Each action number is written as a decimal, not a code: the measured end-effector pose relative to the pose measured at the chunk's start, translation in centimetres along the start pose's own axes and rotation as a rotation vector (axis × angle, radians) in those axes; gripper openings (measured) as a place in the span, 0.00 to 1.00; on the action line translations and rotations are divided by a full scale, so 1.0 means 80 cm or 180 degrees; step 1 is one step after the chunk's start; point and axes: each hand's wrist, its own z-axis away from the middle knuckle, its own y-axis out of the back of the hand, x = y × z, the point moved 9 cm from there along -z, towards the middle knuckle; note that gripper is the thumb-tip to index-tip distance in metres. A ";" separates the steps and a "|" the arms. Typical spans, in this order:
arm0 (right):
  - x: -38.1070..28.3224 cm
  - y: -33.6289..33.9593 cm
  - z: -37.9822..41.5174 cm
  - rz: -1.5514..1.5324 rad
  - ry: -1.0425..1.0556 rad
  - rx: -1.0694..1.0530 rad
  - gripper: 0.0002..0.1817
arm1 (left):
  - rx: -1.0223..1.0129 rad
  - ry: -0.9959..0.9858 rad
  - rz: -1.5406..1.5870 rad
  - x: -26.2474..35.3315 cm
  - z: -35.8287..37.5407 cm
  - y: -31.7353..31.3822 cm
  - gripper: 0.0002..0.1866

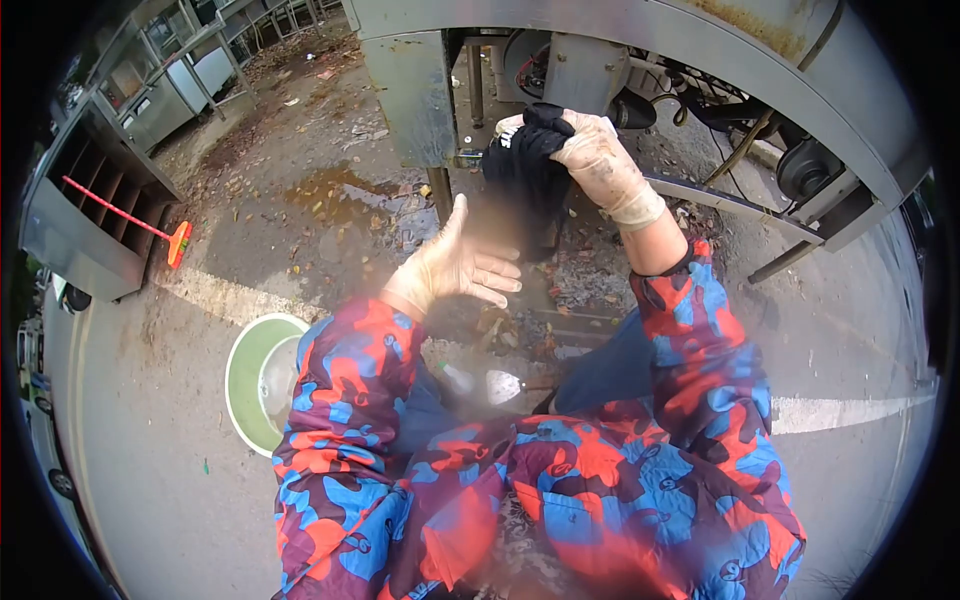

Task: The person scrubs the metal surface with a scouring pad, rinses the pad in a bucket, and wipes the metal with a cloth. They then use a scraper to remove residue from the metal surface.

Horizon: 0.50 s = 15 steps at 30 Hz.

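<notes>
A black cloth (530, 165) hangs bunched from my right hand (598, 165), which wears a thin whitish glove and grips the cloth's top near the metal unit's lower edge. My left hand (460, 260), gloved too, is to the left of the cloth and below it, fingers spread and holding nothing. Behind the cloth stands a large stainless steel unit (405, 95) with rust stains and an open underside, where a motor (805, 168) and cables show. A blurred patch in the middle of the view hides part of the cloth's lower end.
On the ground at left is a green basin (250, 385) holding a paler container. Farther left, an orange-headed tool with a red handle (178, 245) leans on a metal shelf cabinet (85, 235). A brown puddle (335, 190) and dead leaves lie ahead. A metal leg (785, 262) juts out at right.
</notes>
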 end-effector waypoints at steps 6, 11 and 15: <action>-0.067 -0.060 0.049 -0.1006 -0.0061 -0.0849 0.17 | -0.0046 -0.0586 0.1041 0.019 -0.008 -0.027 0.57; -0.053 -0.128 0.129 -0.2201 -0.0670 -0.1890 0.36 | 0.0821 -0.1280 0.1299 0.052 0.016 -0.002 0.34; -0.046 -0.071 0.099 -0.1004 -0.0225 -0.1316 0.14 | 0.1075 -0.1218 0.0470 0.047 0.007 0.038 0.12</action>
